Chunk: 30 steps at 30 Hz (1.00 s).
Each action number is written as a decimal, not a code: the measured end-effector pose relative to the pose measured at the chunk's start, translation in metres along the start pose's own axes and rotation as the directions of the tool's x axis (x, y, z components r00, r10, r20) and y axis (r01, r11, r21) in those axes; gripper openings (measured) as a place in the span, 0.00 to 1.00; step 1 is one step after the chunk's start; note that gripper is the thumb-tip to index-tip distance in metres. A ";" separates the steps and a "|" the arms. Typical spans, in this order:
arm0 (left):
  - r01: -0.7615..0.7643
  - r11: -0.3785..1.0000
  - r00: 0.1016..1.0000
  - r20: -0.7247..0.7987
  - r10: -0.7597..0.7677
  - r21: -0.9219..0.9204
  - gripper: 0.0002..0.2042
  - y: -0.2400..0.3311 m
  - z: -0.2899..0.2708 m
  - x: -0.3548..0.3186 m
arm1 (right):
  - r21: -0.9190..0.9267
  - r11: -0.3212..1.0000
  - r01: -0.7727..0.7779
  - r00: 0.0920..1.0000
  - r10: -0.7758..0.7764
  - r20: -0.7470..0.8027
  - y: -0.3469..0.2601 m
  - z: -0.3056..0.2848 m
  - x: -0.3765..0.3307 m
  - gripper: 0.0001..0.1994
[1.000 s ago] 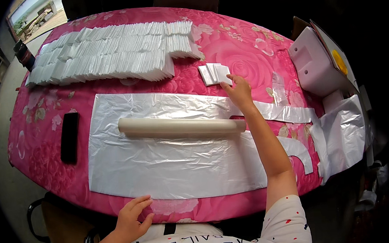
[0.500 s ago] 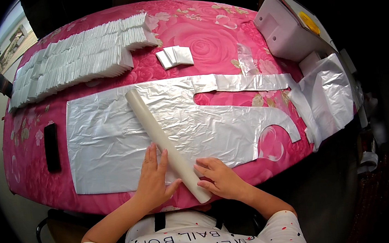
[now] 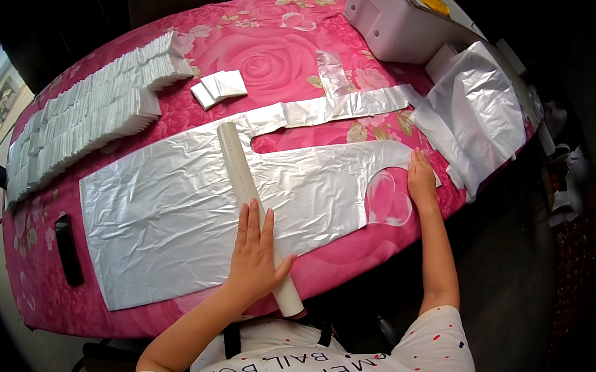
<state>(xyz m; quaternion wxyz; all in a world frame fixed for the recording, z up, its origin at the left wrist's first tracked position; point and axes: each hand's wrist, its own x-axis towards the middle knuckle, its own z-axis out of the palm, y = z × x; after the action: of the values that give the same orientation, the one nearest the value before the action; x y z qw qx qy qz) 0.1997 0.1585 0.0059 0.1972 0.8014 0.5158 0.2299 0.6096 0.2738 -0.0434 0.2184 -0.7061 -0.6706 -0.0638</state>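
A thin white plastic apron (image 3: 158,212) lies spread over the table, its neck loop and strap to the right. Across its middle rests a pale cardboard tube (image 3: 240,173), running from the far edge toward me. My left hand (image 3: 252,250) lies on the tube with fingers stretched out and thumb apart. At the right, my right hand (image 3: 421,179) is laid flat over the curved end of the apron's strap, covering part of it. Beside that hand is a crumpled pile of white plastic film (image 3: 476,114).
Rows of folded white packets (image 3: 80,127) stand at the far left, with a few more packets (image 3: 218,88) nearby. A black oblong object (image 3: 68,250) lies left of the apron. A white foam box (image 3: 397,25) with a yellow roll (image 3: 430,0) stands far right. Pink flowered cloth (image 3: 258,51) covers the table.
My right hand has left the tube and moved right onto the apron's strap end. The tube has turned more upright in view, the left hand still on it. The view has shifted right.
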 end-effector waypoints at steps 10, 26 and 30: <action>-0.009 1.000 1.000 -0.001 0.009 0.020 0.35 0.000 0.000 0.002 | -0.262 0.960 0.099 0.954 -0.167 -0.250 -0.056 -0.033 0.007 0.06; 0.660 0.198 0.739 0.581 -0.340 -0.725 0.09 -0.087 -0.092 -0.045 | 0.831 0.258 0.493 0.511 -0.859 -0.036 -0.338 -0.068 -0.132 0.21; 0.696 0.215 0.673 0.517 -0.529 -0.685 0.08 -0.144 -0.133 -0.092 | 0.615 0.641 0.459 0.734 -0.664 0.144 -0.311 -0.087 -0.140 0.20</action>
<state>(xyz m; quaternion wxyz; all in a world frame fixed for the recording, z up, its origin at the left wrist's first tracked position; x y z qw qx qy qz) -0.0153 0.1412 0.0194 0.6774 0.3408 0.5878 0.2820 0.3112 0.1124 0.0502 0.2508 -0.3645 -0.8761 0.1913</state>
